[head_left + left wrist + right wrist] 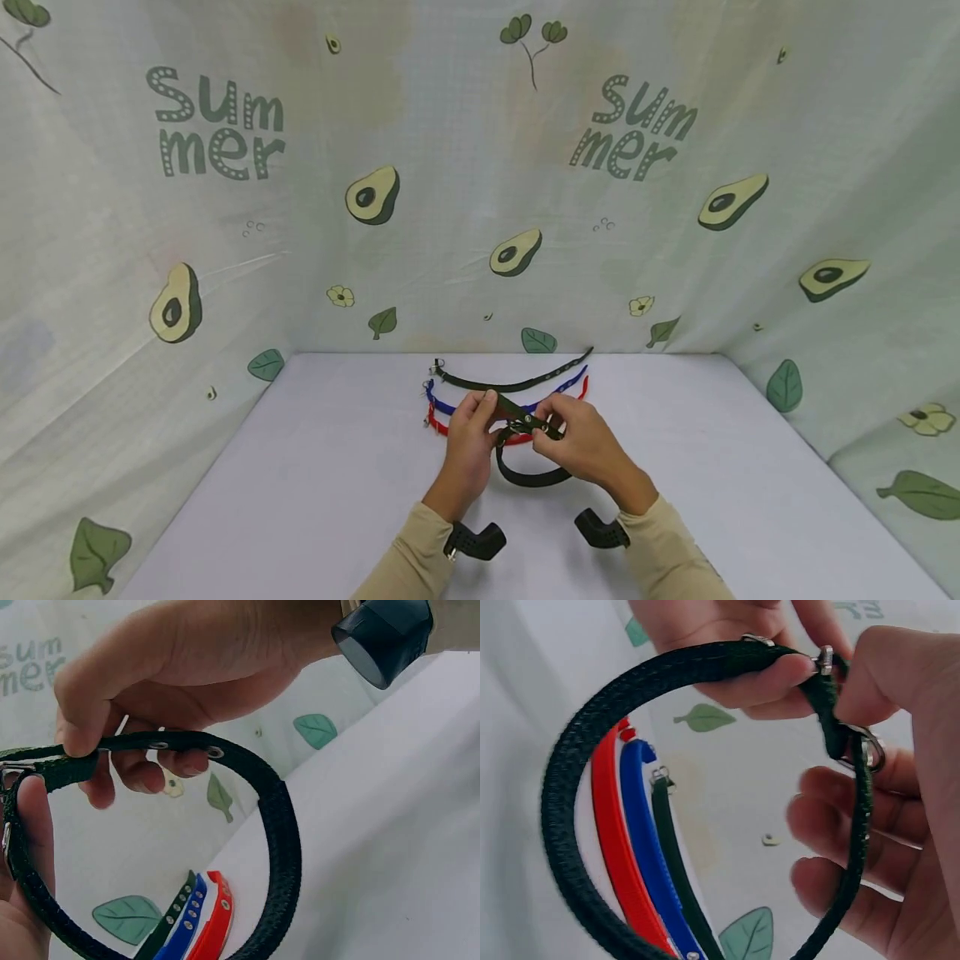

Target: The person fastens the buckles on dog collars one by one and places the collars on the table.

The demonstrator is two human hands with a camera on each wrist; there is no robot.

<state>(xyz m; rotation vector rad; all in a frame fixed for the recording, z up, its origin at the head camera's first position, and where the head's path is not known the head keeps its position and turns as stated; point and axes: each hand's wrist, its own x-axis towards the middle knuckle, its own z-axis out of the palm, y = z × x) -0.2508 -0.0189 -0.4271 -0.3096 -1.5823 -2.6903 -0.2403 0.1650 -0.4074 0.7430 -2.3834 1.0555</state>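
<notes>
A dark green buckled collar (534,480) is bent into a loop between both hands, its lower curve hanging toward me. My left hand (468,442) holds it at the buckle end, the thumb against the band in the left wrist view. My right hand (588,442) pinches the strap close to the metal buckle (868,748); its other fingers are spread behind the strap. Metal eyelets (215,752) show along the strap in the left wrist view. At the buckle, the strap end overlaps the band and fingers partly hide it.
Behind the hands, three collars lie side by side on the white table (337,467): dark green (510,387) farthest, then blue (442,407), then red (438,426) nearest. The hands partly cover the blue and red ones. A printed cloth (442,133) rises behind the table.
</notes>
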